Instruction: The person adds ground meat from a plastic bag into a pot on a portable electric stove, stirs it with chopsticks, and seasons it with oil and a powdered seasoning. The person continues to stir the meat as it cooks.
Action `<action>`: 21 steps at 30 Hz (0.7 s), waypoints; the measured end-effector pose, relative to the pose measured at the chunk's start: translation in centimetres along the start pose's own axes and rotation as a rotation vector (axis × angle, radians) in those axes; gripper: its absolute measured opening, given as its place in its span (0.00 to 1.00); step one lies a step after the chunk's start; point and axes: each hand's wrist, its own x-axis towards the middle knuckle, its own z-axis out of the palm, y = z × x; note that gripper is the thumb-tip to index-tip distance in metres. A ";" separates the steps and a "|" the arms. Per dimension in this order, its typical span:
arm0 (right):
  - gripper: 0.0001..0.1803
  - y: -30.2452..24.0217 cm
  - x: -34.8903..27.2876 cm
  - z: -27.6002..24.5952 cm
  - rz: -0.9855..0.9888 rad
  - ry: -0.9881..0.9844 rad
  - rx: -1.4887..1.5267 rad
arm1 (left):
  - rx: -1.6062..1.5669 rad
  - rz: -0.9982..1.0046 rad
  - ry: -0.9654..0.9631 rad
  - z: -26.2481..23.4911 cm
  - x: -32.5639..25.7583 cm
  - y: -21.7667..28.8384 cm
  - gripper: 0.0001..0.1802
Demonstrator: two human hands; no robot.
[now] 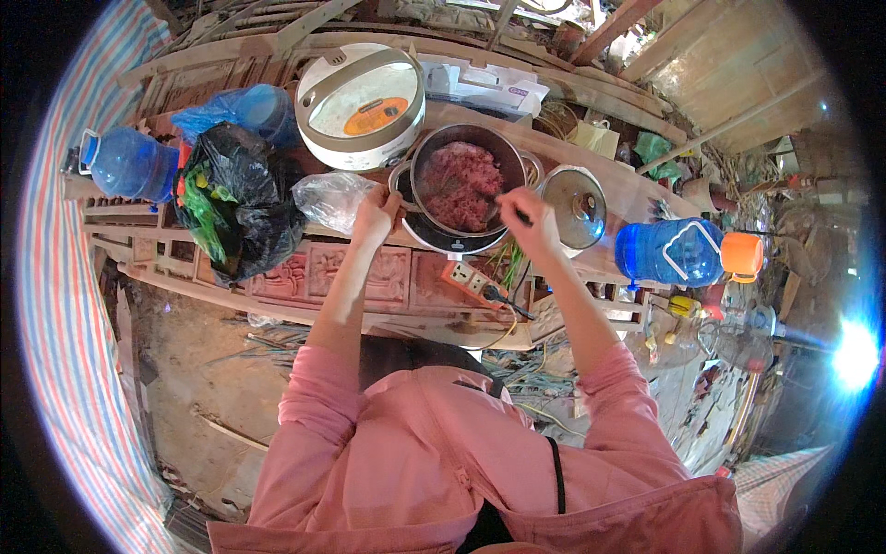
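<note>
With the left hand (376, 214) clamped on the rim of the pot (459, 181) of red mince on the burner (441, 240) and the right hand (528, 222) closed around a utensil (510, 209), forceful stirring could slide the pot off or spill mince toward the socket strip (469, 280).

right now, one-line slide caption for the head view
Left hand steadies a round metal pot of red minced meat while right hand stirs with a thin dark utensil.

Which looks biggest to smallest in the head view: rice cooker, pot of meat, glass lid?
1. Rice cooker, largest.
2. Pot of meat, steadied at its rim by the left hand.
3. Glass lid, smallest, beside the right hand.
All sit similarly far away.
</note>
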 end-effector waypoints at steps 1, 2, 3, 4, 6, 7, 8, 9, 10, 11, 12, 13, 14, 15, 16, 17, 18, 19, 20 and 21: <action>0.08 -0.1 -0.2 -0.1 -0.102 -0.009 0.027 | -0.022 0.022 0.000 0.0 0.0 0.0 0.12; 0.08 -0.3 -0.4 -0.3 -0.158 -0.004 0.037 | -0.026 0.005 0.010 0.0 0.0 0.0 0.12; 0.08 -0.4 -0.5 -0.5 -0.196 -0.030 0.039 | -0.025 -0.011 0.017 0.1 0.1 0.1 0.12; 0.08 -0.4 -0.7 -1.0 -0.220 -0.172 0.073 | -0.026 -0.015 0.021 0.1 0.0 0.1 0.12; 0.08 -0.4 -0.5 -1.6 -0.101 -0.116 0.029 | -0.033 -0.019 0.029 0.2 -0.2 0.3 0.12; 0.08 -0.3 -0.4 -1.9 0.013 -0.166 -0.033 | -0.036 -0.010 0.025 0.3 -0.2 0.4 0.12; 0.07 -0.2 0.1 -2.0 0.164 -0.126 0.012 | -0.037 -0.002 0.022 0.3 -0.2 0.4 0.12; 0.07 -0.1 0.4 -2.1 0.057 -0.024 0.026 | -0.053 -0.001 0.014 0.2 -0.2 0.4 0.12; 0.07 0.1 0.8 -1.9 -0.004 0.083 0.024 | -0.029 -0.015 0.020 0.2 -0.2 0.5 0.12; 0.08 0.1 1.0 -1.7 -0.019 0.258 0.007 | -0.022 -0.032 0.022 0.1 0.0 0.6 0.12; 0.07 0.1 1.0 -1.4 -0.102 0.220 -0.020 | -0.027 -0.056 0.021 0.1 0.0 0.6 0.12; 0.07 0.1 1.1 -1.3 -0.109 0.110 -0.006 | -0.001 -0.044 0.017 0.0 0.0 0.6 0.12; 0.07 0.1 0.8 -1.3 -0.164 0.051 0.026 | 0.014 -0.036 0.010 0.0 0.0 0.7 0.12; 0.07 0.1 0.7 -1.3 -0.230 -0.078 0.053 | 0.024 -0.046 0.003 -0.1 0.0 0.7 0.12; 0.07 0.1 0.3 -1.8 -0.226 -0.189 0.071 | 0.036 -0.029 0.012 0.0 -0.1 0.8 0.12; 0.07 0.1 0.1 -2.0 -0.154 -0.137 0.086 | 0.042 -0.028 0.024 0.0 -0.3 0.8 0.12; 0.07 0.3 0.2 -2.6 -0.062 -0.163 0.065 | 0.041 -0.027 0.034 0.1 -0.3 0.9 0.12; 0.07 0.4 0.2 -3.0 0.067 -0.207 0.023 | 0.031 -0.011 0.042 0.3 -0.4 0.9 0.12; 0.07 0.7 0.8 -3.2 0.082 -0.111 -0.002 | 0.020 -0.002 0.049 0.3 -0.6 1.0 0.12; 0.07 0.9 1.0 -3.6 -0.007 -0.013 0.059 | 0.010 0.006 0.058 0.3 -0.7 1.0 0.13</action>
